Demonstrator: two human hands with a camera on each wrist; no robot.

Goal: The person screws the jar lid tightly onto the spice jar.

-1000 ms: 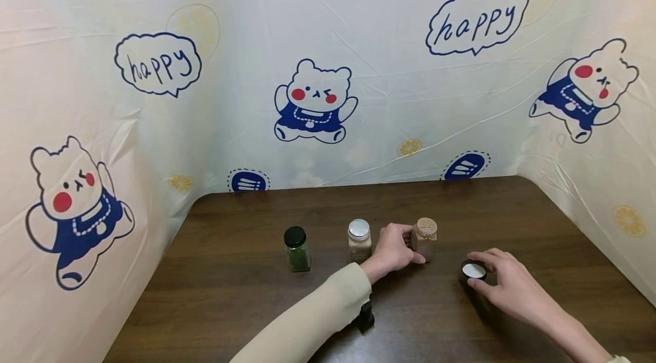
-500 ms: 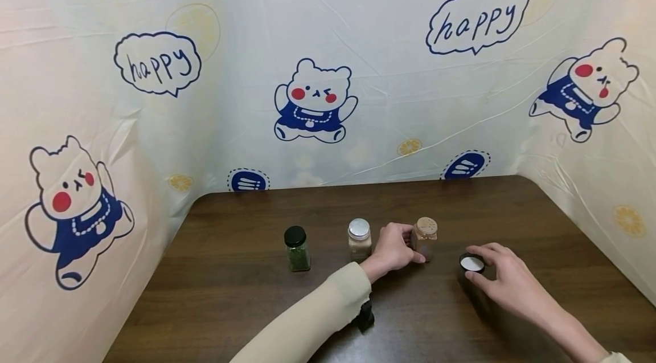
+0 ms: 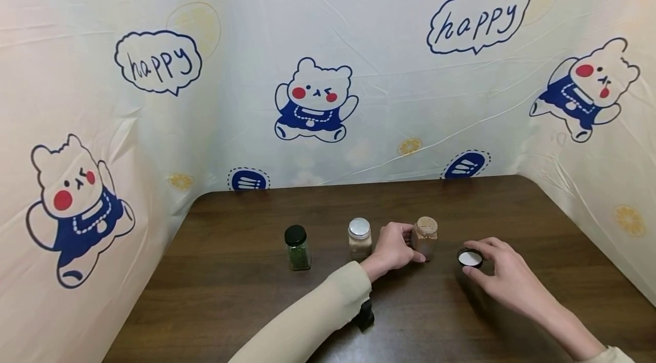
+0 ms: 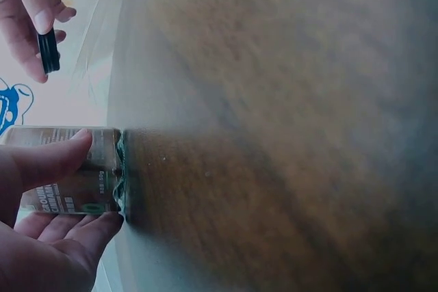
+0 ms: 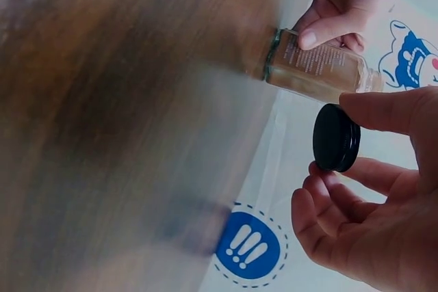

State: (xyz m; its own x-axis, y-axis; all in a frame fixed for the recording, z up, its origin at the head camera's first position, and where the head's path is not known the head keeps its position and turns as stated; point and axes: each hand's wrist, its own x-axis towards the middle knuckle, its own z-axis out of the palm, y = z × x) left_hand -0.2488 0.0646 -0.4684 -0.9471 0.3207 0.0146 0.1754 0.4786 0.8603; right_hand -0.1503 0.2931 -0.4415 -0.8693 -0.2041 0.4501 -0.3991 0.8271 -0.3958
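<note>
My left hand (image 3: 392,248) grips a square glass spice jar (image 3: 424,242) of brown powder, which stands upright on the table. Its black lid is off, and a perforated shaker top shows at its mouth. In the left wrist view, thumb and fingers lie on either side of the labelled jar (image 4: 75,179). Between thumb and fingers, my right hand (image 3: 507,274) pinches a black screw lid (image 3: 470,259) with a white inner face turned up. The right wrist view has the lid (image 5: 335,138) held in the air, apart from the jar (image 5: 315,66).
A jar of green herbs with a black lid (image 3: 297,248) stands at left on the brown table (image 3: 230,294). Left of my left hand is a jar with a silver top (image 3: 360,239). A small black object (image 3: 365,316) shows by the left sleeve. Printed curtain (image 3: 389,95) surrounds the table.
My right hand has moved slightly away from me and leftward with the lid, closer to the jar. The left hand and its jar have stayed in place.
</note>
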